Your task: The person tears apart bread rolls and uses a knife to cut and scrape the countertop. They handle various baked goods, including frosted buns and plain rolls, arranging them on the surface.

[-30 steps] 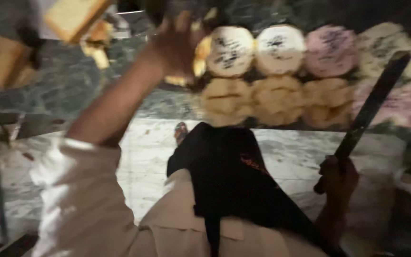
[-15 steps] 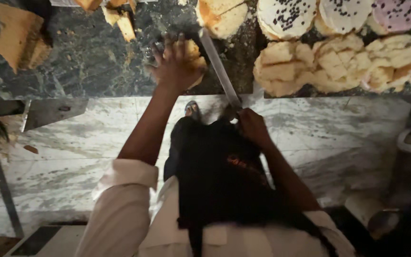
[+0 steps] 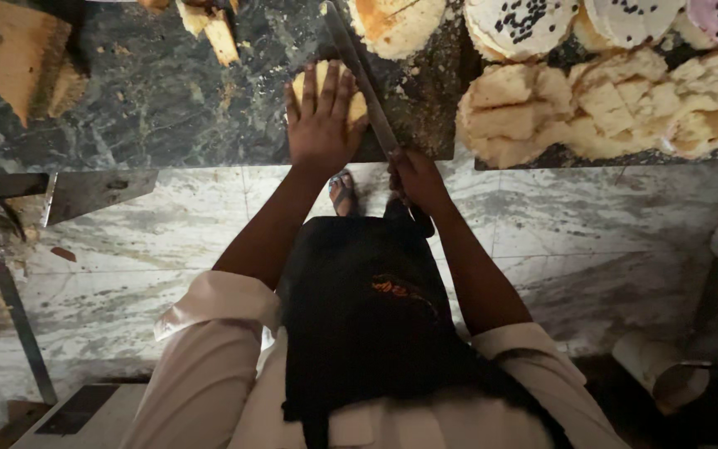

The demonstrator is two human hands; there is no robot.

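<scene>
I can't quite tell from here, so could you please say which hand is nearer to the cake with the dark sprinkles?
Right. The right hand grips the knife handle at the counter edge, below-left of the sprinkled cake. The left hand lies flat on a small cake, farther left.

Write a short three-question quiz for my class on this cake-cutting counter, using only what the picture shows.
1. True or false: the left hand lies flat on the small sponge piece.
2. What does the right hand grip?
A. a spoon
B. a long knife
C. a cloth
3. Fill in: the round cakes at the top right carry ____ sprinkles.

Key: 1 true; 2 B; 3 dark.
</scene>
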